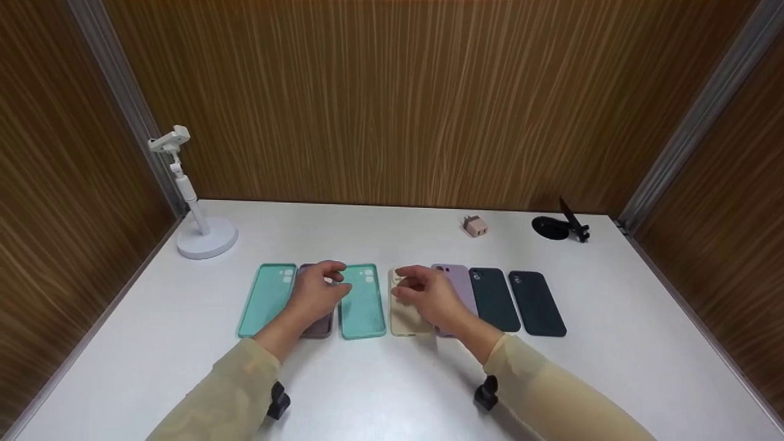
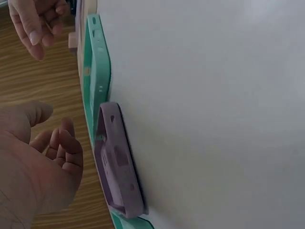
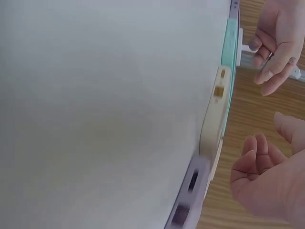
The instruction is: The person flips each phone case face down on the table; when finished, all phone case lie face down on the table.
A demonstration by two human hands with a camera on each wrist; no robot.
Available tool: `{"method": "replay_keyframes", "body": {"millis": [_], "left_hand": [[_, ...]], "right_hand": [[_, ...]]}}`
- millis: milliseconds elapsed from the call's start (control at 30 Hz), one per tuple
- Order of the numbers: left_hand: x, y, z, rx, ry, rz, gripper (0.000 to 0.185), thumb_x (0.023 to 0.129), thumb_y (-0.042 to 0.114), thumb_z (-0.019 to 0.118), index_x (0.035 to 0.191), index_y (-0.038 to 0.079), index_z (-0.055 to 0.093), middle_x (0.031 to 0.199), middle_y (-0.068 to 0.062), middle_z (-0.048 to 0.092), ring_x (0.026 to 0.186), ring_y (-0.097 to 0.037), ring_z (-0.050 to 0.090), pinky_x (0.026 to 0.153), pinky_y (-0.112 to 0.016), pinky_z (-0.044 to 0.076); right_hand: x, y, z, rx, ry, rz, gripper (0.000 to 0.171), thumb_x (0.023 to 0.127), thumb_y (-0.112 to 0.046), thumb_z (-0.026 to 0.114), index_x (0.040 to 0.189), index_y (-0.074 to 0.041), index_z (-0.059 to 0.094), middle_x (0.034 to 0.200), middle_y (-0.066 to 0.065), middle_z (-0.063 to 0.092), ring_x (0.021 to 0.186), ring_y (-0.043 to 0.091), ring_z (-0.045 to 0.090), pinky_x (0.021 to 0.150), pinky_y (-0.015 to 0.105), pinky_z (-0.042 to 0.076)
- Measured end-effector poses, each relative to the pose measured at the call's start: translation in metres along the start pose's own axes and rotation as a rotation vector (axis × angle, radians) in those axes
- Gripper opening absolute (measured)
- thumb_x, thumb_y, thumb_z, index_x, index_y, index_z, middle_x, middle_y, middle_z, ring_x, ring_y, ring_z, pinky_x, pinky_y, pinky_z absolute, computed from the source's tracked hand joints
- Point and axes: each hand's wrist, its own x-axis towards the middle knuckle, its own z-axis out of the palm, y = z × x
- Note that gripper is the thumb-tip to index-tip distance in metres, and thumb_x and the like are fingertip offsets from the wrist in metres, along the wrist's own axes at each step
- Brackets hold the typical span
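Note:
Several phone cases lie in a row across the white table. My left hand [image 1: 313,294] hovers over the mauve case [image 1: 318,327], its fingers loosely bent, thumb and fingertips apart, nothing between them. To its right is a mint-green case [image 1: 361,306] with its hollow side up; another mint case [image 1: 266,300] sits at the row's left end. Above the beige case [image 1: 409,318] my right hand [image 1: 433,299] hangs with fingers loosely bent, holding nothing. Both wrist views show a gap between the hands and the cases. A lavender case [image 1: 460,285] is partly covered by the right hand.
Two dark cases, one dark green [image 1: 496,300] and one near-black [image 1: 539,303], finish the row on the right. Behind stand a white phone stand [image 1: 199,214], a pink charger plug [image 1: 474,226] and a black stand [image 1: 560,226]. Wood-grain panels [image 1: 392,104] wall three sides.

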Motion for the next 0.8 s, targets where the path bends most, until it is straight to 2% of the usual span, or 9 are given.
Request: {"method": "replay_keyframes", "body": {"millis": [167, 300, 433, 567, 800], "left_hand": [[0.002, -0.014, -0.004, 0.025, -0.034, 0.003, 0.042, 0.095, 0.009, 0.078, 0.134, -0.001, 0.068, 0.11, -0.009, 0.069, 0.104, -0.025, 0.066, 0.092, -0.04, 0.057], [0.001, -0.02, -0.005, 0.098, -0.071, -0.028, 0.045, 0.095, 0.012, 0.079, 0.137, 0.001, 0.067, 0.115, -0.008, 0.07, 0.112, -0.026, 0.065, 0.102, -0.046, 0.054], [0.002, -0.022, -0.002, 0.173, -0.092, -0.032, 0.048, 0.093, 0.014, 0.082, 0.138, 0.004, 0.067, 0.12, -0.009, 0.07, 0.112, -0.025, 0.064, 0.104, -0.046, 0.052], [0.001, -0.021, 0.0, 0.25, -0.105, 0.018, 0.053, 0.092, 0.015, 0.084, 0.139, 0.003, 0.066, 0.124, -0.011, 0.068, 0.112, -0.025, 0.062, 0.105, -0.045, 0.052], [-0.002, -0.02, 0.003, 0.308, -0.126, 0.026, 0.057, 0.092, 0.018, 0.085, 0.143, 0.003, 0.063, 0.13, -0.012, 0.065, 0.118, -0.026, 0.062, 0.109, -0.045, 0.05]], "right_hand": [[0.007, -0.003, 0.015, -0.024, -0.022, -0.019, 0.044, 0.099, -0.012, 0.077, 0.142, -0.007, 0.066, 0.111, 0.004, 0.069, 0.102, 0.023, 0.063, 0.092, 0.032, 0.056], [0.015, -0.002, 0.025, -0.082, -0.046, -0.032, 0.046, 0.098, -0.01, 0.077, 0.142, -0.005, 0.065, 0.108, 0.004, 0.069, 0.099, 0.021, 0.062, 0.091, 0.033, 0.056], [0.019, -0.001, 0.03, -0.177, -0.061, -0.059, 0.047, 0.096, -0.01, 0.08, 0.141, -0.004, 0.066, 0.106, 0.004, 0.068, 0.098, 0.021, 0.063, 0.091, 0.036, 0.056], [0.021, -0.001, 0.032, -0.264, -0.089, -0.062, 0.05, 0.095, -0.011, 0.081, 0.142, -0.007, 0.066, 0.109, 0.004, 0.068, 0.099, 0.021, 0.062, 0.093, 0.038, 0.056], [0.022, 0.003, 0.033, -0.319, -0.117, -0.021, 0.055, 0.095, -0.014, 0.083, 0.146, -0.009, 0.064, 0.12, 0.004, 0.07, 0.106, 0.02, 0.062, 0.1, 0.04, 0.055]]}}
